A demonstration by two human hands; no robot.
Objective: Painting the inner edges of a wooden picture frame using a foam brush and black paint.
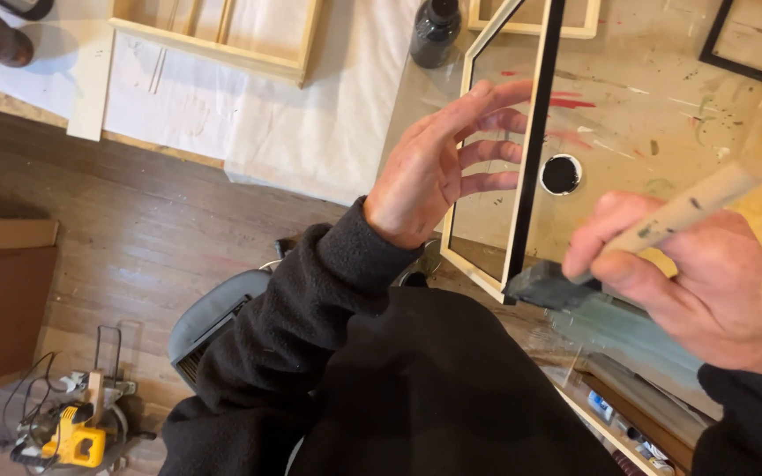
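Frame (pixel 522 150) on the table (pixel 663 115), lid (pixel 561 174) right of it, bottle (pixel 435 32) behind

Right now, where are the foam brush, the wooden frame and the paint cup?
foam brush (pixel 547 286), head view, on its grey foam tip.
wooden frame (pixel 535 132), head view, on its black-painted edge.
paint cup (pixel 561 174), head view, on the black paint.

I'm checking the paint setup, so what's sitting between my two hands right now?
In the head view, the black-painted edge of the wooden frame runs between the left hand and the right hand. The foam brush touches its lower end.
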